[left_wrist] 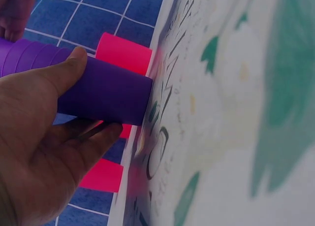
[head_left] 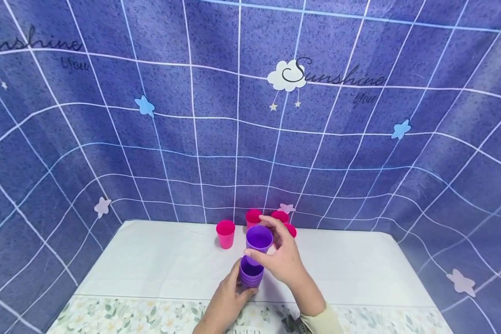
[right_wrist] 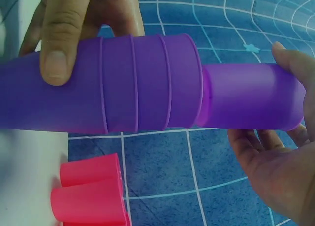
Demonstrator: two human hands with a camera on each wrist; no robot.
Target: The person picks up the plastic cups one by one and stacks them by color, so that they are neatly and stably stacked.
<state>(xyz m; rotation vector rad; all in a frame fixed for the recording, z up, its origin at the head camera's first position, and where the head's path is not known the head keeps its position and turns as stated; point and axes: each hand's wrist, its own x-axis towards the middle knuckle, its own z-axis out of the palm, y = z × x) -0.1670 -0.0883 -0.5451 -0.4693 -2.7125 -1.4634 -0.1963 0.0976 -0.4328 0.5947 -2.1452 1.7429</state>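
Observation:
My left hand [head_left: 226, 300] grips a stack of nested purple cups [head_left: 252, 279], thumb on one side and fingers on the other. In the left wrist view the base of the stack [left_wrist: 110, 90] meets the white tabletop. Directly above, my right hand [head_left: 287, 262] holds a single purple cup [head_left: 259, 240] upright between thumb and fingers. From the right wrist view, the bottom of that single cup [right_wrist: 251, 95] is at the mouth of the stack [right_wrist: 147, 83], in line with it. How far inside it reaches cannot be made out.
One pink cup [head_left: 225, 234] stands alone behind the stack, to the left. More pink cups [head_left: 253, 217] stand near the back edge, partly hidden by my right hand. A blue gridded curtain [head_left: 217, 139] surrounds the white table [head_left: 163, 260], which has a floral front strip.

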